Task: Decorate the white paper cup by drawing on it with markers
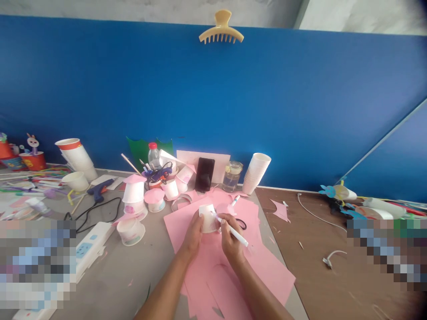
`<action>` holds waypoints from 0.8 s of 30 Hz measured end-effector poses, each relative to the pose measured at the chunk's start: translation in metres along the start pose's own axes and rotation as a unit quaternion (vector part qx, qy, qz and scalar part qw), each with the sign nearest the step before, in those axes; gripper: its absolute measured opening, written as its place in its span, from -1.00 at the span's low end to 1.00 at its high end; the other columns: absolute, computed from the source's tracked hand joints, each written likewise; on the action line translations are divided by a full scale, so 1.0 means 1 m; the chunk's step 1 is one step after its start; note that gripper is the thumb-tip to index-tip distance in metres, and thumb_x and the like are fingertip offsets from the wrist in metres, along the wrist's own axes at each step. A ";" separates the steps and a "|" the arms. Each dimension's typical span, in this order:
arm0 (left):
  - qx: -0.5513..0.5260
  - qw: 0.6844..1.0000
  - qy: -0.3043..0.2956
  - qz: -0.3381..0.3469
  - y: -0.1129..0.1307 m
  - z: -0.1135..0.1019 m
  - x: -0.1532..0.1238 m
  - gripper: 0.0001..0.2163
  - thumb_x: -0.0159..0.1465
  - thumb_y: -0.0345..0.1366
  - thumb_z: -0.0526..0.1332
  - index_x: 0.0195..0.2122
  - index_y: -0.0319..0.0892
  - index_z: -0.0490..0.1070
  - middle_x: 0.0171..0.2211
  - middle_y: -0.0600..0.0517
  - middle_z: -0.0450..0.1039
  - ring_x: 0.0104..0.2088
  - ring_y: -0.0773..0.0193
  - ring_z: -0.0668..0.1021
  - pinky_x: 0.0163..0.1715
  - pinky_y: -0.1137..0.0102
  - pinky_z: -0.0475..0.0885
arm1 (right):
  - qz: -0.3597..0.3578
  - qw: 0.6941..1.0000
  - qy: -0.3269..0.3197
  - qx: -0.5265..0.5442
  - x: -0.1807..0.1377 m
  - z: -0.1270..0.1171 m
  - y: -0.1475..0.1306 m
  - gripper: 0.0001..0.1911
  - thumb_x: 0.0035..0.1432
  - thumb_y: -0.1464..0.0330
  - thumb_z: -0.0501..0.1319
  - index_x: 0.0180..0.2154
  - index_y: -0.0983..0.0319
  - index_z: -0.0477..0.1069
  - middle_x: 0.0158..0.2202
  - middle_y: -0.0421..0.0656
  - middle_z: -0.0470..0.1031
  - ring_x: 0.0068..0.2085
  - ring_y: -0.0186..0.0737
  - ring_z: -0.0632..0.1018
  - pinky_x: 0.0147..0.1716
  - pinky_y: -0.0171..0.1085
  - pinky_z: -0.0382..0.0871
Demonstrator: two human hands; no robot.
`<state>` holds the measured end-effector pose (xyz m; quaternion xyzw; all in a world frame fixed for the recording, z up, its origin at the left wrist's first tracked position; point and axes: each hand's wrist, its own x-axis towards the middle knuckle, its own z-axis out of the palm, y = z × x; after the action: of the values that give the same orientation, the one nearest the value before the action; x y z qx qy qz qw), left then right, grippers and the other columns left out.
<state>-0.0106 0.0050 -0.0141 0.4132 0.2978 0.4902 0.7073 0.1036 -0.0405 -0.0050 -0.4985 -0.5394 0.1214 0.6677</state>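
My left hand (pixel 194 230) is closed round the left side of a white paper cup (pixel 208 218), which it holds over pink paper sheets (pixel 213 275). In my right hand (pixel 230 238) is a white marker pen (pixel 239 234), its tip touching or very close to the cup's side. Whatever marks are on the cup are too small to make out. Just right of my right hand lies a dark ring (pixel 241 224) on the pink paper. Beyond it rests another marker (pixel 235 201).
Behind the paper stand a phone (pixel 204 174), a glass jar (pixel 232 176) and a stack of paper cups (pixel 256 173). Cup pieces with pink tops (pixel 134 190), a blue glue gun (pixel 100 190) and a power strip (pixel 87 249) are at left. A white cable (pixel 316 213) lies right.
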 end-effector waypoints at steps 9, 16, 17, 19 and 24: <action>-0.012 1.000 0.018 0.000 0.001 0.000 0.000 -0.60 0.22 -0.02 0.25 -0.05 -0.19 0.44 -0.17 -0.06 0.55 -0.16 0.14 0.55 -0.18 0.34 0.43 | 0.004 1.000 0.002 -0.004 0.000 0.001 -0.001 -0.78 0.28 0.31 0.06 -0.30 0.21 0.46 -0.45 -0.17 0.48 -0.45 -0.26 0.48 -0.46 -0.30 0.36; -0.021 1.000 0.015 0.003 0.004 0.002 -0.002 -0.61 0.22 -0.02 0.25 -0.07 -0.20 0.46 -0.19 -0.04 0.57 -0.17 0.14 0.56 -0.16 0.33 0.42 | 0.038 0.999 -0.023 -0.004 -0.002 0.000 -0.002 -0.74 0.29 0.28 0.04 -0.31 0.21 0.45 -0.44 -0.16 0.48 -0.43 -0.24 0.49 -0.44 -0.28 0.37; -0.022 1.000 0.015 0.003 0.004 0.002 -0.002 -0.61 0.21 -0.02 0.25 -0.07 -0.21 0.46 -0.20 -0.05 0.57 -0.17 0.14 0.56 -0.16 0.33 0.42 | 0.041 0.999 -0.024 -0.006 -0.003 0.000 -0.001 -0.74 0.29 0.27 0.04 -0.31 0.21 0.45 -0.44 -0.16 0.47 -0.43 -0.24 0.49 -0.43 -0.28 0.37; -0.023 1.000 0.017 0.001 0.003 0.002 -0.001 -0.59 0.20 -0.01 0.26 -0.08 -0.22 0.47 -0.21 -0.06 0.57 -0.18 0.13 0.57 -0.16 0.32 0.42 | 0.046 0.999 -0.025 -0.006 -0.003 0.000 0.000 -0.73 0.29 0.26 0.03 -0.31 0.21 0.45 -0.45 -0.16 0.46 -0.44 -0.25 0.48 -0.43 -0.28 0.36; -0.022 1.000 0.021 -0.001 0.002 0.001 -0.001 -0.62 0.20 0.00 0.25 -0.10 -0.19 0.46 -0.19 -0.03 0.56 -0.16 0.15 0.56 -0.16 0.33 0.43 | 0.053 0.998 -0.028 0.001 -0.005 0.000 0.003 -0.73 0.29 0.26 0.04 -0.29 0.21 0.46 -0.43 -0.16 0.48 -0.42 -0.23 0.49 -0.42 -0.27 0.37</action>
<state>-0.0105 0.0044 -0.0121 0.3873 0.3017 0.5046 0.7102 0.1026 -0.0427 -0.0105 -0.5227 -0.5302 0.1709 0.6454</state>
